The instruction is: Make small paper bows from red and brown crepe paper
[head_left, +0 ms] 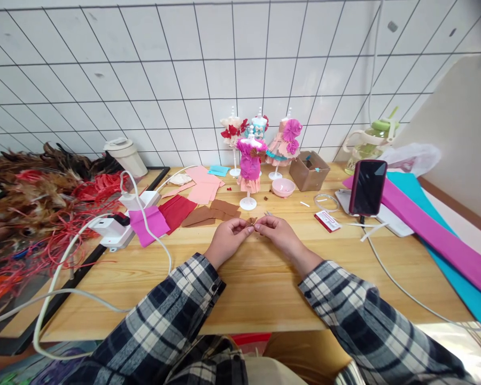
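Note:
In the head view, my left hand (229, 239) pinches a small gathered piece of brown crepe paper (250, 220) between thumb and fingers. The fingertips of my right hand (279, 236) close on the right side of that same piece. Just beyond my hands stands a small white mannequin (249, 166) in a magenta and pink ruffled dress with a brown bow-like piece at its shoulder. Brown paper pieces (200, 215) lie to the left of my hands, beside dark red (178, 213), magenta (148, 224) and light pink sheets (205, 184). A metal tip, perhaps of tweezers, shows behind my right fingers.
Three more dressed mannequins (284, 140) stand near the tiled wall, with a pink bowl (283, 187) and a brown box (310, 170). A phone (367, 187) stands at right, beside paper rolls (436, 230). White cables and a power strip (114, 231) lie left, near feathers (56, 187).

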Available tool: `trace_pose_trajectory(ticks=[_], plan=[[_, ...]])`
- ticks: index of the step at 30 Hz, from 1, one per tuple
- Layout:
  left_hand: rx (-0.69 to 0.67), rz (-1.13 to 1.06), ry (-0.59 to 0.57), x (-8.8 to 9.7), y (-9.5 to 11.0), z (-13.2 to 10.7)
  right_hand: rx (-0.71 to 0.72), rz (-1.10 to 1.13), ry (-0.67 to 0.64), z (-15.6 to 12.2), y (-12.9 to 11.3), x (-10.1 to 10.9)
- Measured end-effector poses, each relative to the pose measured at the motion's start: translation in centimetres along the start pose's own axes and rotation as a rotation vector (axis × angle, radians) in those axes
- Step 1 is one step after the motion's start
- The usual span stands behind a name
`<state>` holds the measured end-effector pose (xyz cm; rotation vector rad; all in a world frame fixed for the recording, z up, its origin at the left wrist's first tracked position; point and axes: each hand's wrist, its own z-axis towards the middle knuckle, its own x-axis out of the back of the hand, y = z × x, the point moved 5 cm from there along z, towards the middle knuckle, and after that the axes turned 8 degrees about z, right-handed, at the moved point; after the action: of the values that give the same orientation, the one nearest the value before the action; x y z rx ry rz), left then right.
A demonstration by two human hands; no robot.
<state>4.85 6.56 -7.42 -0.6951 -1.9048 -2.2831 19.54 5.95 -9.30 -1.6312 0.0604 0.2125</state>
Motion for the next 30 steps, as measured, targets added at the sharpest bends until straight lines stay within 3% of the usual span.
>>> trace_pose_trajectory(ticks=[13,22,27,30], plan=[[0.008,-0.035,-0.029,0.0,-0.3,0.1,-0.052,-0.038,-0.075,-0.2,-0.3,-0.4],[0.008,-0.099,-0.068,-0.2,0.0,0.0,0.155,-0.268,0.017,-0.1,-1.0,0.1],[-0.056,0.087,-0.143,-0.5,0.2,-0.3,0.165,-0.201,-0.018,-0.5,-1.4,-0.4],[-0.115,0.255,-0.150,-0.5,0.5,-0.4,0.198,-0.292,-0.010,-0.6,-1.4,-0.4]])
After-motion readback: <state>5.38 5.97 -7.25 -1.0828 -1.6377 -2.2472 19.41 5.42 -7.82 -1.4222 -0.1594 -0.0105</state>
